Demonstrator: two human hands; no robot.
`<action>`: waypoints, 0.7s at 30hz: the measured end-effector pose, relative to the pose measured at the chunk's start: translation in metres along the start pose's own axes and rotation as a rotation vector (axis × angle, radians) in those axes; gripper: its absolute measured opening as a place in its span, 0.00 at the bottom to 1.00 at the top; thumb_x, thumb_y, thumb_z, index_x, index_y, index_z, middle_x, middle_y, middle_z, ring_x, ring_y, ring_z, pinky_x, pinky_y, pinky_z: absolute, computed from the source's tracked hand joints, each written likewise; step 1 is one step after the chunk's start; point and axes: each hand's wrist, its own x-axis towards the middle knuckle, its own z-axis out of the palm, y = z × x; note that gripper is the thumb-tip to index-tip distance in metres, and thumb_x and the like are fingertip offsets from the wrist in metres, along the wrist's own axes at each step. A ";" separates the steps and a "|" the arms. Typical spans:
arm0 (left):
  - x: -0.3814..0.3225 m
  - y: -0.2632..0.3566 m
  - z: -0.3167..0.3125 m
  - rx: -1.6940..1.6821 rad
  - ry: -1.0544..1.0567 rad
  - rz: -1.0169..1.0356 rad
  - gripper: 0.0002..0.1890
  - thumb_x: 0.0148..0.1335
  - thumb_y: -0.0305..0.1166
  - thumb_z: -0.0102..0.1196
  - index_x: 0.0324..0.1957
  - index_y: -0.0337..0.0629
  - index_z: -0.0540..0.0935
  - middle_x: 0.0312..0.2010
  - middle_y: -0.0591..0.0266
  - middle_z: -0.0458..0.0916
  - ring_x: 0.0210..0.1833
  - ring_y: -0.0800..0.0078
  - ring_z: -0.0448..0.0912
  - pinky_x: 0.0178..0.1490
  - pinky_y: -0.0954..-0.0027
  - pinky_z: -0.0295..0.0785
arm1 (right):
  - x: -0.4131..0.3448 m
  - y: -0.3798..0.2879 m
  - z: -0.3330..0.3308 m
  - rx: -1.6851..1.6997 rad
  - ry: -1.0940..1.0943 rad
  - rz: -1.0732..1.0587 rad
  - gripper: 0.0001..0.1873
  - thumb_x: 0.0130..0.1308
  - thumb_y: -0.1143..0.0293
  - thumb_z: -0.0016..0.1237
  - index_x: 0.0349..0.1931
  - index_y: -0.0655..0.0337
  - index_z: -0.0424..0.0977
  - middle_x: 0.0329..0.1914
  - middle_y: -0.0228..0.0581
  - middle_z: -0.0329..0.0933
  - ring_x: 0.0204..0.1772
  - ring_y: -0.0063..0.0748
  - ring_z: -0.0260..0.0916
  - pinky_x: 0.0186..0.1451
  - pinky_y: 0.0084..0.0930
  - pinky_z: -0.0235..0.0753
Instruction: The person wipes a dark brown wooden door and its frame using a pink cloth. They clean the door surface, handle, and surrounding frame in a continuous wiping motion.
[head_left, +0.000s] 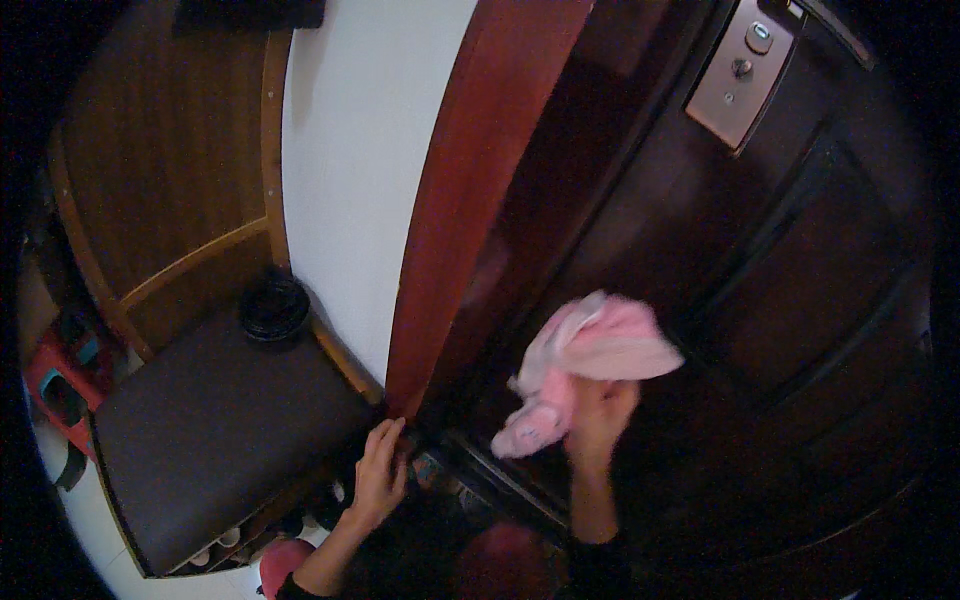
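A pink and white cloth (619, 337) is bunched in my right hand (600, 420), against or just in front of a dark brown panelled door (720, 442). Part of the cloth hangs down left of the wrist, and its folds hide some of my fingers. My left hand (381, 465) is low beside the foot of a reddish-brown wooden door frame (480, 150). Its fingertips appear to touch the frame's lower end, with the thumb apart from the fingers and nothing held.
A bench with a dark padded seat (225, 420) stands at left, shoes (229, 537) beneath it. On the seat sits a round black object (275, 309). A red plastic item (67, 382) lies beyond. High on the door is a metal lock plate (742, 82). White wall (352, 165) adjoins the frame.
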 end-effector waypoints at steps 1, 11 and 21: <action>0.001 0.001 0.003 -0.020 -0.025 -0.044 0.30 0.59 0.16 0.54 0.66 0.40 0.67 0.63 0.42 0.67 0.60 0.41 0.74 0.61 0.56 0.73 | 0.025 -0.026 0.002 -0.038 0.027 -0.118 0.18 0.64 0.74 0.56 0.53 0.71 0.73 0.53 0.43 0.77 0.55 0.31 0.73 0.62 0.31 0.71; 0.008 -0.007 0.024 0.029 -0.041 0.032 0.35 0.58 0.15 0.53 0.69 0.42 0.64 0.65 0.42 0.64 0.61 0.39 0.72 0.58 0.55 0.75 | 0.241 -0.160 0.102 -0.392 0.199 -1.087 0.17 0.58 0.72 0.56 0.48 0.67 0.75 0.50 0.52 0.77 0.53 0.54 0.74 0.57 0.41 0.72; 0.011 -0.006 0.009 0.008 -0.029 0.036 0.34 0.59 0.16 0.54 0.69 0.40 0.63 0.66 0.42 0.62 0.61 0.38 0.71 0.59 0.55 0.74 | 0.169 -0.088 0.103 -0.464 0.102 -0.757 0.17 0.54 0.77 0.54 0.46 0.70 0.75 0.46 0.52 0.79 0.53 0.49 0.76 0.58 0.37 0.72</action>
